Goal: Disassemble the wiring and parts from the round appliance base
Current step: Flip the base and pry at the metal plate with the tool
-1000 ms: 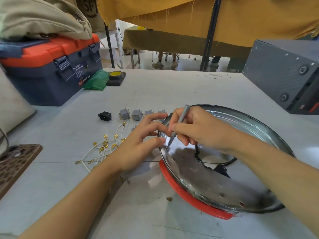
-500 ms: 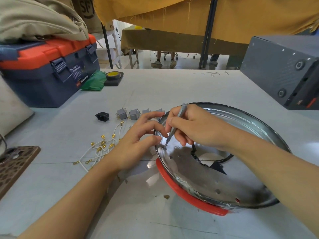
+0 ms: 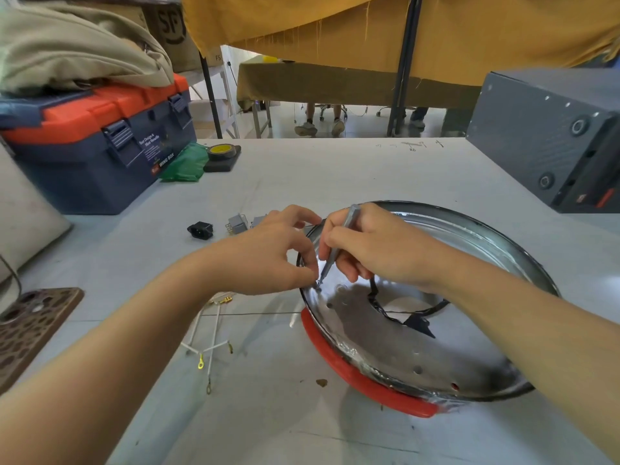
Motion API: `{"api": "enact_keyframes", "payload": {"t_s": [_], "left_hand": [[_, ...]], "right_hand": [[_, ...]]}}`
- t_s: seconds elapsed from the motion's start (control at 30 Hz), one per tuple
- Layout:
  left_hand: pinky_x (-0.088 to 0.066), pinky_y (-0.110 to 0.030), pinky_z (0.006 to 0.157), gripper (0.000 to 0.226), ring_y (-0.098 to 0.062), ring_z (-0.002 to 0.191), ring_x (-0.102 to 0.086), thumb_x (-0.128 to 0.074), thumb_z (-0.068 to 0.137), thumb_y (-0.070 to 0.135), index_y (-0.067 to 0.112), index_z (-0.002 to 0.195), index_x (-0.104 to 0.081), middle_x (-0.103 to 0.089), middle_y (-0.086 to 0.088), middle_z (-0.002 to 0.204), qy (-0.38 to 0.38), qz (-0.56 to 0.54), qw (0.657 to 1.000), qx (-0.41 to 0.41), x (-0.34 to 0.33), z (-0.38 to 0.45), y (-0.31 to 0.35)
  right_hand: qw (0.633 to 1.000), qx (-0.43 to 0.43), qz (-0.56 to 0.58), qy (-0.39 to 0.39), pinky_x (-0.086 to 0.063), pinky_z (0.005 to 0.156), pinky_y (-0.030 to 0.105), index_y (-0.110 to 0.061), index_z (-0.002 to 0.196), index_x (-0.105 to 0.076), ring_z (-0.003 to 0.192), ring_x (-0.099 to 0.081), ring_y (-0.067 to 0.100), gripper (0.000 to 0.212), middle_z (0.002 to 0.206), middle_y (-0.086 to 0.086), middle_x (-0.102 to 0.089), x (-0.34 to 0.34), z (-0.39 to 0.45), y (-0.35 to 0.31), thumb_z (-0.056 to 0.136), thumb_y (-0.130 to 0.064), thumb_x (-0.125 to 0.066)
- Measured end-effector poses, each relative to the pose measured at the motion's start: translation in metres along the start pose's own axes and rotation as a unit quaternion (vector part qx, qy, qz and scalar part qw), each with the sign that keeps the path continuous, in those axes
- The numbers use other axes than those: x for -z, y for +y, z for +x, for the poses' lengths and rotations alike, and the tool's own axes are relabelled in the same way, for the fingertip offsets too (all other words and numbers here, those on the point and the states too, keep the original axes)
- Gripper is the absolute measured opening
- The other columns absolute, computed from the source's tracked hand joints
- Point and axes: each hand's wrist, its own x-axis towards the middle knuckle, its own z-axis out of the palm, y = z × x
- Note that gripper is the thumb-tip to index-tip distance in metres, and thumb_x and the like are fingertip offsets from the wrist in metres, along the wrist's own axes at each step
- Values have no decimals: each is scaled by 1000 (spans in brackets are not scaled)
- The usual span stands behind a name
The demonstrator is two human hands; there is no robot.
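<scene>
Left hand has moved to pinch the base rim beside right hand gripping screwdriver

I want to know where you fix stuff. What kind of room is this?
Probably a workshop or repair room. A blue and orange toolbox sits on the big worktable, loose white wires lie beside the round appliance base, and the right hand works a small screwdriver.

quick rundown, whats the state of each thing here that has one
toolbox: lid shut, latches down
round appliance base: tilted, resting on its red rim
screwdriver: tip at the base's left edge
right hand: grips the screwdriver
left hand: fingertips pinched at the screwdriver tip
white wires: loose on the table
</scene>
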Motion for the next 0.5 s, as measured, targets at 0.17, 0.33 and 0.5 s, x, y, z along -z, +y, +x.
{"api": "enact_keyframes", "payload": {"t_s": [0.17,0.33,0.5], "left_hand": [[-24,-25,94,13,-4,125,-23,-68,80,32,36,69,-62,-21,18,143,-22,35,999,20,2,4,7],[-31,-26,95,13,-11,128,-26,-72,78,31,22,88,-71,-20,16,142,-2,53,998,36,-5,6,9],[-31,-26,98,14,-10,127,-28,-73,78,32,21,88,-72,-23,13,143,17,42,998,37,-6,4,12]], "right_hand": [[1000,2,6,1,-37,44,14,-11,69,-63,43,-43,9,30,45,0,-54,-1,0,0,92,-16,-44],[1000,7,7,0,-36,43,13,-13,68,-62,42,-43,9,32,45,-1,-53,-1,0,0,93,-17,-43],[1000,14,15,7,-36,42,13,-12,69,-62,40,-40,8,31,43,0,-52,1,0,0,92,-16,-43]]}}
